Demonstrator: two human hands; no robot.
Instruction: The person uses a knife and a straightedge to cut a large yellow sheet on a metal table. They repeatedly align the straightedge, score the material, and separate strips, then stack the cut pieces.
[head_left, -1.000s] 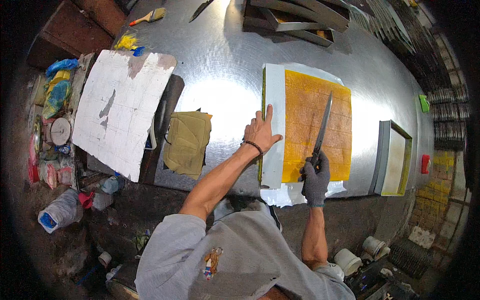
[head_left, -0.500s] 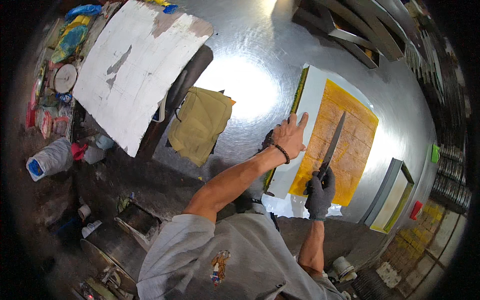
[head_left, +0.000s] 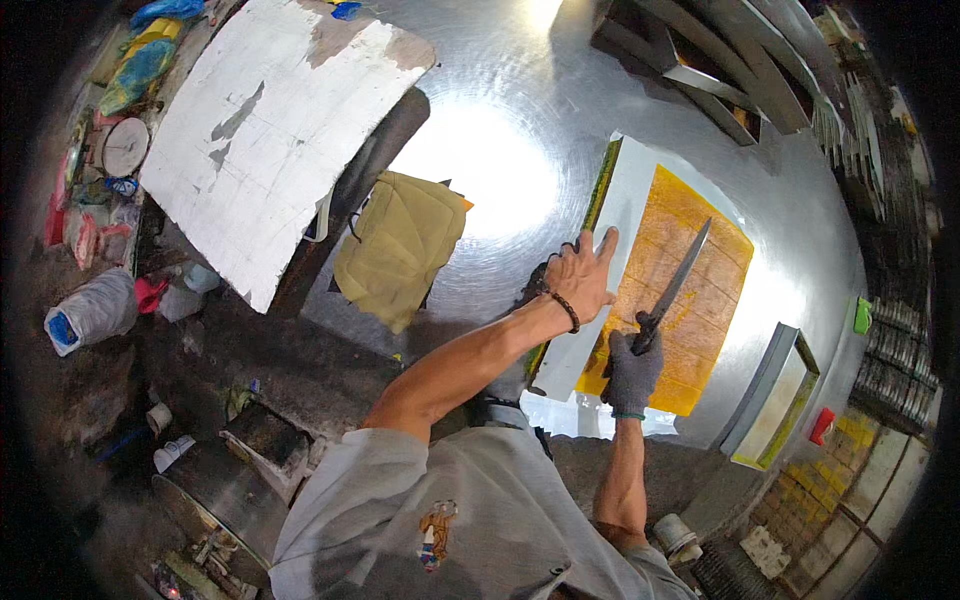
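Left hand (head_left: 580,277) spread on the pale bar (head_left: 625,192), right hand (head_left: 634,370) clamped round the knife (head_left: 680,275), we could scar the orange slab (head_left: 703,310) at the bar's three o'clock if our grip loosened.

Glossy metal tabletop (head_left: 520,85), smooth metal knife (head_left: 677,285), matt knit glove (head_left: 635,374), rough flaking board (head_left: 285,135)

Passage beside cloth (head_left: 400,250), knife (head_left: 684,275) over slab (head_left: 650,240) — frame (head_left: 758,390) blocking right

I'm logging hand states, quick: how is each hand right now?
Left hand: open, laid on the pale bar.
Right hand: gloved, closed, holding the knife.
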